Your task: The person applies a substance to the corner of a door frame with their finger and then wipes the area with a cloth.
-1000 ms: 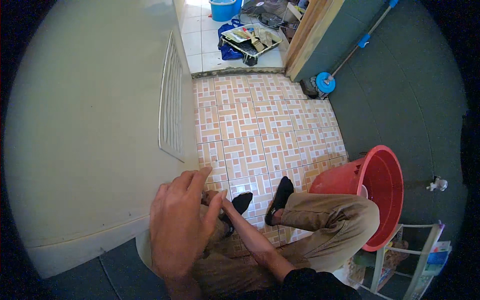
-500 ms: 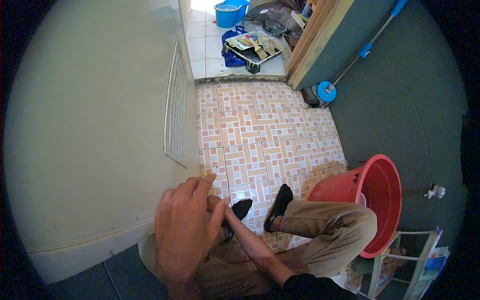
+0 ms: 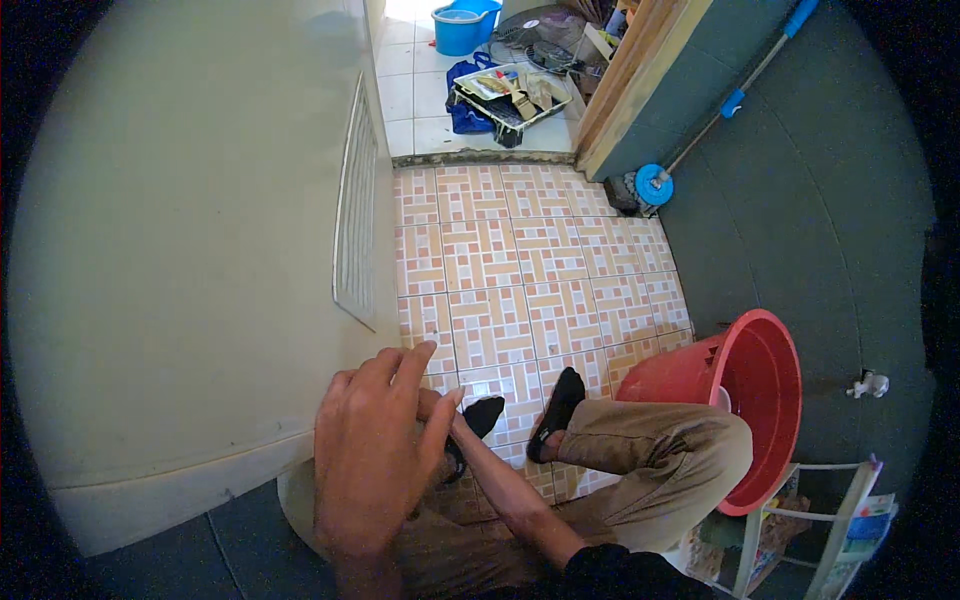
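My left hand (image 3: 378,435) is raised close to the camera, in front of my lap. Its fingers stretch forward and the thumb stands apart, with nothing in its grasp. From the lower right my right forearm crosses over my legs, and my right hand (image 3: 430,404) sits behind the left one. Most of the right hand's fingers are hidden, so what they do does not show. Closest to my left hand is a cream door (image 3: 200,250) with a louvred vent (image 3: 357,215), on the left side.
A red tub (image 3: 670,373) lies tipped beside my right knee, near a white rack (image 3: 845,530) and a wall tap (image 3: 870,384). A blue-handled mop (image 3: 655,185) leans in the far corner. Beyond the raised sill stand a messy paint tray (image 3: 510,125) and a blue bucket (image 3: 458,36).
The door's lower edge has shifted slightly in the picture. Both my hands keep nearly the same pose and place.
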{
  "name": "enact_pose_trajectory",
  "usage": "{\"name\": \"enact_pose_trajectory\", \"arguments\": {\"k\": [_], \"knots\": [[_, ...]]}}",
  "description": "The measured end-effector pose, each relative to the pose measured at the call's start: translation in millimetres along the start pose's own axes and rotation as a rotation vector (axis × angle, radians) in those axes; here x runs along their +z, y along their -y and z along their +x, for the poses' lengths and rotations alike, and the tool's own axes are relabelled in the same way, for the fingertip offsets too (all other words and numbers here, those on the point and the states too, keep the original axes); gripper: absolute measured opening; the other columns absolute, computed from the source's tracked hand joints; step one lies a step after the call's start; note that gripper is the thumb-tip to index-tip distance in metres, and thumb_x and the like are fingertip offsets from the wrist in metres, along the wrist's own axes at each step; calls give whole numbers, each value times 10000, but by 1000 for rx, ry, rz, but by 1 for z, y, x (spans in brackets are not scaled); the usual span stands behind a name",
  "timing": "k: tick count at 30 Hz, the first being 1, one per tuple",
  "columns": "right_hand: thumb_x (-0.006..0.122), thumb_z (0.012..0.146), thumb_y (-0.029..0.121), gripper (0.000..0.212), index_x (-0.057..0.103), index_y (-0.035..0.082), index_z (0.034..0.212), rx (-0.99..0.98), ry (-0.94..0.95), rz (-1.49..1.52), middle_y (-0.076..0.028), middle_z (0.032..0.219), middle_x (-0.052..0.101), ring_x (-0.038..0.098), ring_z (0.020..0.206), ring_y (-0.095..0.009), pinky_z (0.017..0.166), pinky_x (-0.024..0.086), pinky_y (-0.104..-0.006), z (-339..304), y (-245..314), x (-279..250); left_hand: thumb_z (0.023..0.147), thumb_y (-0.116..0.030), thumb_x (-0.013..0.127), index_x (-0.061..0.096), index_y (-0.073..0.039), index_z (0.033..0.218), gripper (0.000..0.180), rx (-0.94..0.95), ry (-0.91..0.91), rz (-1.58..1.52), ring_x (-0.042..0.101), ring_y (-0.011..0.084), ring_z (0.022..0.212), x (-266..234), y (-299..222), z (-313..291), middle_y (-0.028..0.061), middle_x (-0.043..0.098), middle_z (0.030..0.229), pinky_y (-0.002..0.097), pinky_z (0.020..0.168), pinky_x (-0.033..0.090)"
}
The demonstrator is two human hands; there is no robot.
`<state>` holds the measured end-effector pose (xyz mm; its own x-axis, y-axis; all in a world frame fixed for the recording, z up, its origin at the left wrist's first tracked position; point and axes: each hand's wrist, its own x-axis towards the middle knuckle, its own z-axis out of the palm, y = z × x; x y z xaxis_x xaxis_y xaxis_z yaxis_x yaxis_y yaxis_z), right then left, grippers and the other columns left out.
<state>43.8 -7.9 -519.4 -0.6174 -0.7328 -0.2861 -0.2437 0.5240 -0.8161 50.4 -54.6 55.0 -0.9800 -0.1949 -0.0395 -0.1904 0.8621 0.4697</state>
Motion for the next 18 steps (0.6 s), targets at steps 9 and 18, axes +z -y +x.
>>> {"name": "enact_pose_trajectory", "arguments": {"k": [9, 18], "knots": [[584, 955, 336, 455, 583, 41, 1301, -7, -9, 2, -243, 1114, 709, 666, 1015, -467, 861, 539, -543, -1, 5, 3, 894, -286, 735, 637, -77, 1276, 447, 18, -30, -10, 630, 400, 1017, 3, 1, 1, 167, 670, 1166, 478, 915, 502], [578, 960, 339, 452, 584, 39, 1298, -19, -18, -4, -246, 1106, 709, 665, 1009, -471, 856, 538, -546, -1, 13, 6, 898, -302, 730, 642, -75, 1259, 435, 13, -44, 13, 634, 400, 970, 2, 1, -1, 170, 671, 1104, 476, 887, 511]]}}
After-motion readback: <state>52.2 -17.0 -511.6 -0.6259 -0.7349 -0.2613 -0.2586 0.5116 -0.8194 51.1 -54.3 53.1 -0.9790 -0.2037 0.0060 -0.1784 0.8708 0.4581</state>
